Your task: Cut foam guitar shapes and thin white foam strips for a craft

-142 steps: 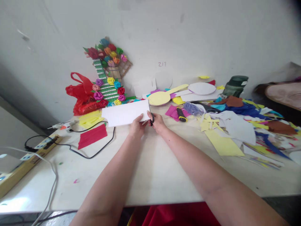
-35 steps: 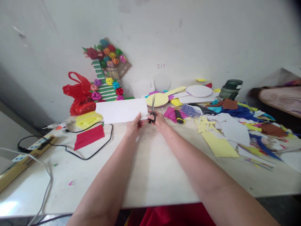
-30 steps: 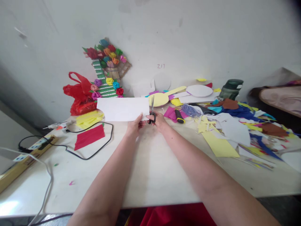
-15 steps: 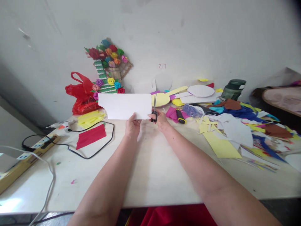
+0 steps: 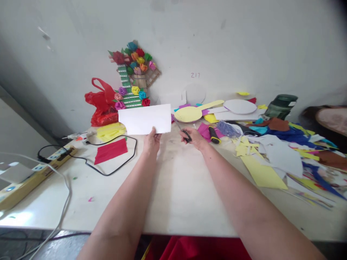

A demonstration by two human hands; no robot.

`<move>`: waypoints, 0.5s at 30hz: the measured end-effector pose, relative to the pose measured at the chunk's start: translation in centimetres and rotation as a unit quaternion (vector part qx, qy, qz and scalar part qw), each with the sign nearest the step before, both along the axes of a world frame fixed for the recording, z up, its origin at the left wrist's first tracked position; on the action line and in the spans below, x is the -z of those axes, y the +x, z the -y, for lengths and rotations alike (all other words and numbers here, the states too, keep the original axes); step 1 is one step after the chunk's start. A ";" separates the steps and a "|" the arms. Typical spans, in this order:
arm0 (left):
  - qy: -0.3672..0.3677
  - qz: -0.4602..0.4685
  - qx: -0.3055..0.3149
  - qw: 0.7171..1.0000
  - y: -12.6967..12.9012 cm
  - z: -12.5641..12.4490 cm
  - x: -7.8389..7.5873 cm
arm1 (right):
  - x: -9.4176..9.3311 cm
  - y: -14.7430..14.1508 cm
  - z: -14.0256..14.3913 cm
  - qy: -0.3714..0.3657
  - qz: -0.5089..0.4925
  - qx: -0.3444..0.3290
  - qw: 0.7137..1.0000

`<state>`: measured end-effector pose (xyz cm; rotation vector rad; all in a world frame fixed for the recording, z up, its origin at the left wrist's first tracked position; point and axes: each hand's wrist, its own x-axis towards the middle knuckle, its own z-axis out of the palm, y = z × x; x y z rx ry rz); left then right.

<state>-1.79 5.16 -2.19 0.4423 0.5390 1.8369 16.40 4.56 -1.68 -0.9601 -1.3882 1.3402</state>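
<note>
A white sheet of paper (image 5: 146, 118), roughly rectangular with a curved left edge, is held up above the table. My left hand (image 5: 152, 141) pinches its lower edge, thumb in front and fingers behind. To the right of the sheet, my right hand (image 5: 195, 138) is closed around the black handles of a pair of scissors (image 5: 186, 135). The blades point up and left toward the sheet's right edge, with a gap between them and the paper. Behind the blades lies a yellow paddle-shaped paper piece (image 5: 188, 114).
Paper scraps (image 5: 283, 153) and a black-yellow utility knife (image 5: 214, 134) lie right, near a dark green bottle (image 5: 282, 107). Leftward are a red paper strip (image 5: 111, 151), a black cord, a power strip (image 5: 35, 177) and a red bag (image 5: 101, 103). Paper flowers (image 5: 138, 59) lean against the wall.
The scissors in my right hand have moved right, away from the sheet's edge, and now tilt left. The sheet has tilted slightly. The whole view has shifted a little.
</note>
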 end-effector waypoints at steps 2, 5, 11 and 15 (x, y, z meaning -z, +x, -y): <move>-0.006 0.002 -0.002 1.000 -0.1 -0.1 0.1 | 0.0 0.8 0.0 -0.003 0.044 -0.046 0.998; -0.013 0.010 -0.007 1.000 -0.3 -0.1 -0.1 | -0.4 2.4 0.1 -0.005 0.134 -0.105 0.985; -0.006 0.020 0.001 1.000 -0.8 0.0 -0.3 | -1.9 5.2 0.7 -0.037 0.206 -0.163 0.964; 0.005 -0.015 0.032 0.999 -0.9 0.1 -0.1 | -2.5 4.6 1.0 -0.055 0.250 -0.191 0.947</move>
